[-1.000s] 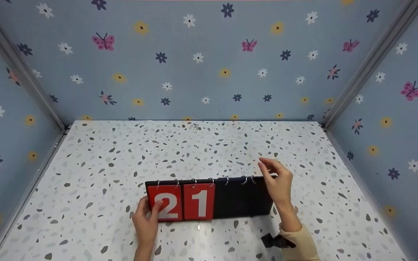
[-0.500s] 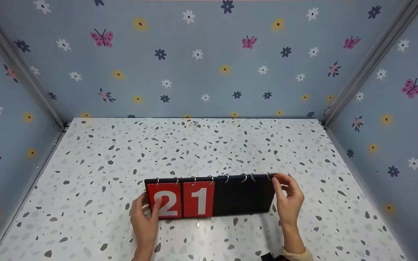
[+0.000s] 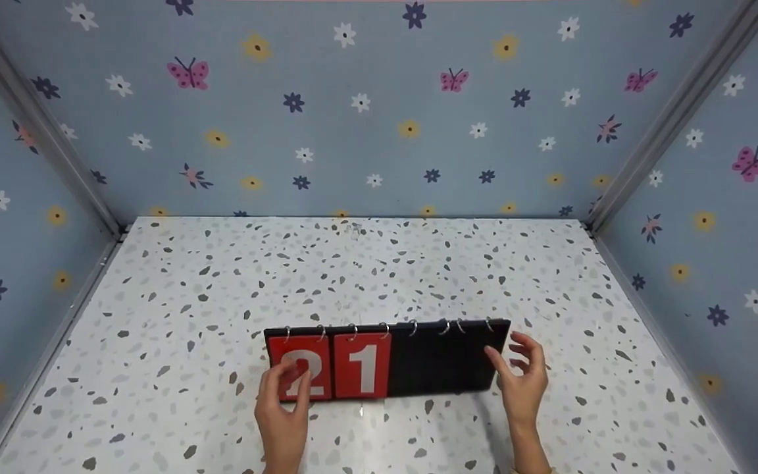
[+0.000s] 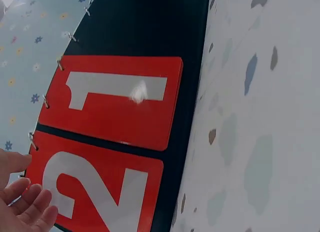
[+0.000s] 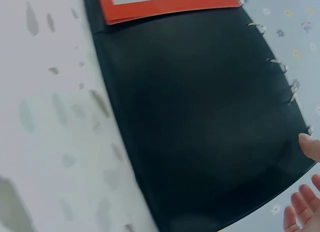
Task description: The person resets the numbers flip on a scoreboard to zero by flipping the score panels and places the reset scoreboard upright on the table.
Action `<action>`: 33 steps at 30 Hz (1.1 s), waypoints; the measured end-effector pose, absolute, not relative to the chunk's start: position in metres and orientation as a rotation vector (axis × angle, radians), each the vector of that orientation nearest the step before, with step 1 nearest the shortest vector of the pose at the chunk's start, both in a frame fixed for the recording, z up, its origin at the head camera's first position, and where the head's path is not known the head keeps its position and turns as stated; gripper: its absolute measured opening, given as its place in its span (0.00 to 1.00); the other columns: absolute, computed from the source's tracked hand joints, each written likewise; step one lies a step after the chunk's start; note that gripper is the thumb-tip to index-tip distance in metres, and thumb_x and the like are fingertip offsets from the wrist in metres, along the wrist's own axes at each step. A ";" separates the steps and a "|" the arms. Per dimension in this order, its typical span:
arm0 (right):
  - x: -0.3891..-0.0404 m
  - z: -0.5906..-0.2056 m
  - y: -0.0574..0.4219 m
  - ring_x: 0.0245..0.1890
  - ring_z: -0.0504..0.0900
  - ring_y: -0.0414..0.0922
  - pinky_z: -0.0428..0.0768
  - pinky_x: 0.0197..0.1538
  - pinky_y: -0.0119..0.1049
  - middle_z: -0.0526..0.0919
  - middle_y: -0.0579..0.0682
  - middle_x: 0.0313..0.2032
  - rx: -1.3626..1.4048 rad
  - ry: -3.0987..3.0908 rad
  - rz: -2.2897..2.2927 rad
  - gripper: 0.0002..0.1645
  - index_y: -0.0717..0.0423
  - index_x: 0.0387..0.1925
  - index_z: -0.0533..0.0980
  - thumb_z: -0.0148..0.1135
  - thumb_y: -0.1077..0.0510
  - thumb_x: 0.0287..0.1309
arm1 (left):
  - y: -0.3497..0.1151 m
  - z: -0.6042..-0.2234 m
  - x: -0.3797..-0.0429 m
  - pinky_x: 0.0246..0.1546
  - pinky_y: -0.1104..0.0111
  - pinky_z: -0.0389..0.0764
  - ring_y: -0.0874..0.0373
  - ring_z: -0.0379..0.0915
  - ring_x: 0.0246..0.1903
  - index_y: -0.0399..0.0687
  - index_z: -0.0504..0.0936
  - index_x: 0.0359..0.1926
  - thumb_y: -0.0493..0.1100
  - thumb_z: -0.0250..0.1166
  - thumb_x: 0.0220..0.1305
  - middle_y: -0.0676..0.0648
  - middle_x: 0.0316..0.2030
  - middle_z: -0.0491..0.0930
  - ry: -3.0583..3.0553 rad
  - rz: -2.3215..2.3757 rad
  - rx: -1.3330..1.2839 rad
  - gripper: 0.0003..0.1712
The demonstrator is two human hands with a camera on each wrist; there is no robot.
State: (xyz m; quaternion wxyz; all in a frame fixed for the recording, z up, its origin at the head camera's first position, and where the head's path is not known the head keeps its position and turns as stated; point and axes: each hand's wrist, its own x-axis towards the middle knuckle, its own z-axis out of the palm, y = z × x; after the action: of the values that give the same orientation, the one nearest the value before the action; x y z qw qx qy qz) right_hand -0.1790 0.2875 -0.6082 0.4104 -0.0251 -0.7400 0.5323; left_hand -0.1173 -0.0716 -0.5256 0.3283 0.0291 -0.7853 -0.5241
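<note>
A black flip scoreboard (image 3: pixel 445 362) stands tilted back on the table, with silver rings along its top edge. On its left half hang a red card with a white 2 (image 4: pixel 100 192) and a red card with a white 1 (image 3: pixel 362 365); the right half shows bare black. My left hand (image 3: pixel 283 408) is in front of the 2 card, fingers loosely bent and parted from the thumb, covering part of the digit. At the right end, my right hand (image 3: pixel 525 388) has its thumb before the board and its fingers beyond the edge, gripping nothing.
The white speckled table (image 3: pixel 353 276) extends behind and beside the scoreboard. Blue panels with flowers and butterflies (image 3: pixel 379 112) enclose it at the back, left and right, with grey metal posts (image 3: pixel 668 112) at the corners.
My left hand has let go of the board's left edge and shifted right in front of the 2. My right hand has come off the top right corner and moved slightly down. The cards look the same.
</note>
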 end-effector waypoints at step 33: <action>-0.147 -0.530 0.241 0.27 0.78 0.42 0.75 0.32 0.26 0.78 0.62 0.29 -0.084 -1.984 1.550 0.16 0.70 0.35 0.74 0.68 0.71 0.39 | -0.028 -0.548 -0.132 0.24 0.64 0.76 0.59 0.71 0.27 0.40 0.77 0.32 0.40 0.75 0.36 0.50 0.27 0.76 -2.152 -1.322 0.153 0.20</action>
State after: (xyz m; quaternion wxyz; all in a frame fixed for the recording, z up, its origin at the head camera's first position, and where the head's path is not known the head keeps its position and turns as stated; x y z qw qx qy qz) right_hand -0.1473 0.2411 -0.5303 0.3061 -0.0316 -0.7498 0.5857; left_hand -0.1320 -0.0275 -0.5479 0.3012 0.0578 -0.8110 -0.4982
